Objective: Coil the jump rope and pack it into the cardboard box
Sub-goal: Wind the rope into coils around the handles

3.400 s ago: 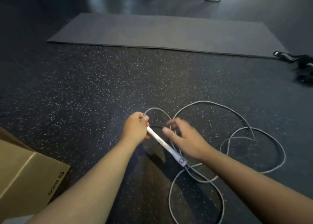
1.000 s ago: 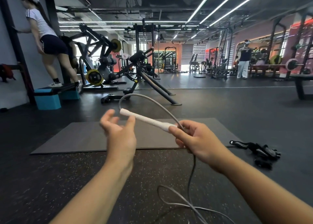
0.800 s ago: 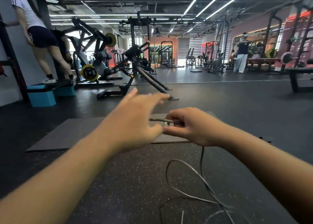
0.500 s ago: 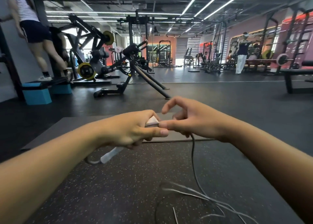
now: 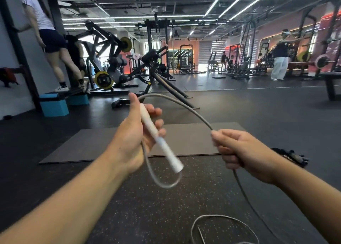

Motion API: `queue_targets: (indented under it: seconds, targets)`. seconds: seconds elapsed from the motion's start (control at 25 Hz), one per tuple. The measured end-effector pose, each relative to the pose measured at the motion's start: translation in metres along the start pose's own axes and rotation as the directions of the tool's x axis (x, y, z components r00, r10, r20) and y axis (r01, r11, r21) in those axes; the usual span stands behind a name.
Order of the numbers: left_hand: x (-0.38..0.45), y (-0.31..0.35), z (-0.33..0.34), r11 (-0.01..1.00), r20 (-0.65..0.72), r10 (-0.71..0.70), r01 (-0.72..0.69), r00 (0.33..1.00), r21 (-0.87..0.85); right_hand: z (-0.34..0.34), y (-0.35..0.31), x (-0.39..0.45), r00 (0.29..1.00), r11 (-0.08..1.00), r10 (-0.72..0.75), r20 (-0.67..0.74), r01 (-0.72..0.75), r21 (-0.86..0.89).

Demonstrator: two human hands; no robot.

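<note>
Two hands share the jump rope here: the left hand has its fingers curled round the white handle, which slants down and to the right across the palm, while the right hand is closed in a fist round the grey cord, just right of the handle. From the handle's lower end a short loop of cord hangs and runs back up behind the palm; from the top of the left hand the cord arches over to the right fist, then drops toward the floor, where more of it lies in a loose curl below the handle. Judging by this, the coiling is at its start: one small loop is made and most of the rope is not yet gathered. Next, the right hand would probably bring its length of cord across to the handle, lay it as another loop of like size, and let the left fingers trap it. The handle looks smooth, rigid and cylindrical; the cord is thin, round and springy, so loops may pop open. Beyond the handle lies a flat grey mat on speckled rubber flooring. No cardboard box is in view.
</note>
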State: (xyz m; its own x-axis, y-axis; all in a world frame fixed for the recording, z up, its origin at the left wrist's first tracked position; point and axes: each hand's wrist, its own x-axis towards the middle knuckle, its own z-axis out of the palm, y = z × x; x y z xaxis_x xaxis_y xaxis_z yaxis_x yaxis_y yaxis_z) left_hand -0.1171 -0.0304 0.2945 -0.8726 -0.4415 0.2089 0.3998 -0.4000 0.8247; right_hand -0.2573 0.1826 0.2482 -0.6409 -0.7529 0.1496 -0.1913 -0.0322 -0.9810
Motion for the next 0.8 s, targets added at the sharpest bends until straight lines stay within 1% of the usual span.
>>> queue_targets:
  seconds: [0.04,0.12,0.16,0.24,0.36,0.44,0.48,0.56,0.64,0.68,0.72,0.76,0.8]
  targets:
    - [0.005,-0.004,0.009,0.991,-0.117,0.072,-0.084,0.991,-0.105,0.015,0.002,0.004,0.999,0.997,0.001,0.048,-0.005,0.082]
    - [0.016,-0.007,0.023,0.955,-0.312,0.15,-0.219,0.938,-0.199,0.039,0.005,0.006,0.991,0.972,0.008,0.134,-0.039,0.231]
    - [0.019,-0.008,0.026,0.945,-0.363,0.176,-0.26,0.915,-0.199,0.048,0.007,0.006,0.99,0.956,0.006,0.139,-0.047,0.291]
    - [0.023,-0.013,0.028,0.94,-0.401,0.229,-0.308,0.887,-0.147,0.061,0.005,0.004,0.997,0.935,-0.014,0.079,-0.015,0.353]
    - [0.02,-0.024,0.021,0.942,-0.457,0.251,-0.325,0.853,-0.089,0.069,-0.001,0.003,0.989,0.944,-0.117,-0.086,0.138,0.301]
    - [0.015,-0.03,0.014,0.951,-0.488,0.224,-0.298,0.844,-0.079,0.069,-0.003,0.005,0.981,0.955,-0.153,-0.121,0.178,0.237]
    - [0.012,-0.033,0.01,0.959,-0.496,0.202,-0.273,0.845,-0.074,0.069,-0.003,0.005,0.979,0.967,-0.161,-0.125,0.182,0.176]
    - [0.008,-0.039,-0.001,0.98,-0.511,0.147,-0.197,0.847,-0.043,0.066,-0.003,0.006,0.972,0.98,-0.198,-0.128,0.199,0.0]
    - [0.007,-0.044,-0.017,0.994,-0.509,0.114,-0.099,0.853,0.056,0.061,-0.003,0.01,0.964,0.953,-0.238,-0.117,0.209,-0.218]
    - [0.007,-0.042,-0.025,0.986,-0.5,0.131,-0.061,0.856,0.153,0.057,-0.006,0.011,0.964,0.927,-0.244,-0.108,0.199,-0.318]
    - [0.005,-0.037,-0.032,0.941,-0.479,0.196,-0.026,0.856,0.338,0.051,-0.009,0.013,0.966,0.894,-0.243,-0.094,0.185,-0.407]
    - [0.002,-0.029,-0.038,0.813,-0.395,0.307,-0.023,0.866,0.582,0.046,-0.014,0.014,0.969,0.855,-0.236,-0.072,0.172,-0.488]
    - [-0.001,-0.019,-0.041,0.591,-0.212,0.417,-0.087,0.884,0.802,0.042,-0.02,0.013,0.972,0.812,-0.231,-0.042,0.168,-0.559]
